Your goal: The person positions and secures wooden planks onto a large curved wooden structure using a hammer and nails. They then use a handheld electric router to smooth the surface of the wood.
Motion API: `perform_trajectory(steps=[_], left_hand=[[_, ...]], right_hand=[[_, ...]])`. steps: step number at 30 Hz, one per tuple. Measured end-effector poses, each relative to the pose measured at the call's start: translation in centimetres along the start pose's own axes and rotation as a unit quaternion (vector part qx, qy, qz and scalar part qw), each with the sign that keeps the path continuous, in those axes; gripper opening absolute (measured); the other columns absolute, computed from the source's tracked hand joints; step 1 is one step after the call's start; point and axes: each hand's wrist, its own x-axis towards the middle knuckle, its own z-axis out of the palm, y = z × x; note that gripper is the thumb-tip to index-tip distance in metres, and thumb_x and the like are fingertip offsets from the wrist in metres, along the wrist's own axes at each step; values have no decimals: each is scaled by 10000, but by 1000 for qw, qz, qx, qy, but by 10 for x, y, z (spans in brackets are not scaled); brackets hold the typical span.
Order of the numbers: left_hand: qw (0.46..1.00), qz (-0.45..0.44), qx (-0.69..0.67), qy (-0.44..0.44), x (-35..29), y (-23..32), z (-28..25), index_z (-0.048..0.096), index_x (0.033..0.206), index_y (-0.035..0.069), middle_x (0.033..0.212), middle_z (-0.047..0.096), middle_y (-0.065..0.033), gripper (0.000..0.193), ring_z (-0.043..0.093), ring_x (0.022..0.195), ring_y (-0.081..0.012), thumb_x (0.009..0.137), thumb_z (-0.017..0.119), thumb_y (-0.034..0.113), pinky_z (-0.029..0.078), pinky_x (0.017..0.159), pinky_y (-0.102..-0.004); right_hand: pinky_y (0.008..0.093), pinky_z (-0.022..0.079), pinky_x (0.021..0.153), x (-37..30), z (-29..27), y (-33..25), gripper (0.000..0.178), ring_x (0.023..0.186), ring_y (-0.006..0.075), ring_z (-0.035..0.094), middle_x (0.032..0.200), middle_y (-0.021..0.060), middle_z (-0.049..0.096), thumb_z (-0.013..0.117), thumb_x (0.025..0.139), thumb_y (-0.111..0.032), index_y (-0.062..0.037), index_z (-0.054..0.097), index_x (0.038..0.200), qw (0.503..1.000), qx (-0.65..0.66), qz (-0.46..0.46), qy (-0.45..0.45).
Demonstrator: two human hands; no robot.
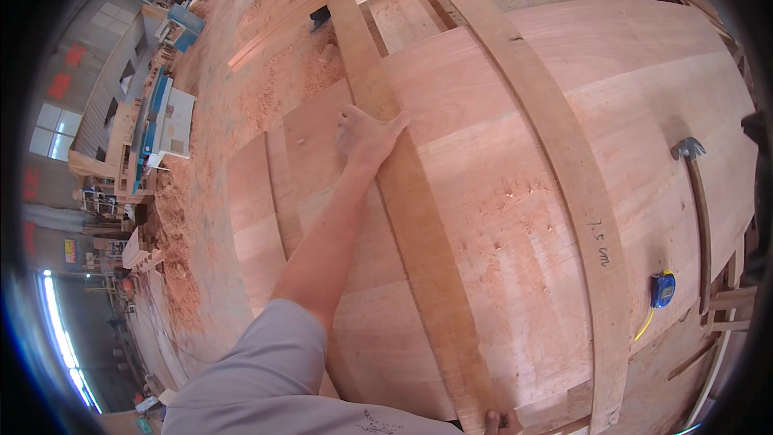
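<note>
In the head view, the left arm (322, 254) is reaching forward, the left hand (370, 138) clasping a long, flat, brown wooden strip (419, 225) that is lying across pinkish plywood sheeting (499, 153). The right hand (502, 422) is showing at the strip's near end; its grip I cannot tell.

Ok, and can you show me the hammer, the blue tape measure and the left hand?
Hammer (704, 229): head view, on its long handle.
Blue tape measure (663, 290): head view, middle of its case.
Left hand (369, 137): head view, on the back of it.
</note>
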Motion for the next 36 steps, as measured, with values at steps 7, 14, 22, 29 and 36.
perform_trajectory(steps=[7,14,22,29,36], left_hand=[[1000,-11,-22,-1,-2,3,-3,550,1254,-136,1274,627,-286,988,652,1163,-403,670,864,596,543,961,-466],[999,-20,-33,6,-4,2,-2,561,1235,-115,1268,628,-266,960,648,1162,-393,672,860,603,527,977,-469],[999,-11,-28,15,-6,3,-4,560,1230,-116,1257,625,-263,957,646,1155,-395,676,850,608,527,972,-473],[999,8,-27,33,-3,-4,1,563,1215,-124,1260,621,-283,955,653,1143,-405,673,847,610,540,956,-473],[1000,6,-19,22,-3,-1,1,564,1217,-118,1264,621,-285,942,660,1135,-405,686,843,609,548,944,-473]], right_hand=[[336,490,608,-1,1,11,412,674,173,579,794,116,705,709,984,-436,-33,720,1064,1000,12,-2,-19],[351,482,587,4,-5,19,399,663,187,589,756,131,676,690,1003,-414,-15,690,1019,995,-2,19,-95],[378,513,634,0,-6,-7,419,723,221,631,814,174,701,687,999,-425,-8,687,1038,999,3,26,-48],[344,501,628,0,-4,-14,419,707,182,602,794,146,702,715,979,-423,-7,714,1021,1000,14,18,-9],[335,498,637,-1,-3,-17,407,713,160,585,794,123,704,739,969,-402,2,715,1010,998,48,46,-8]])
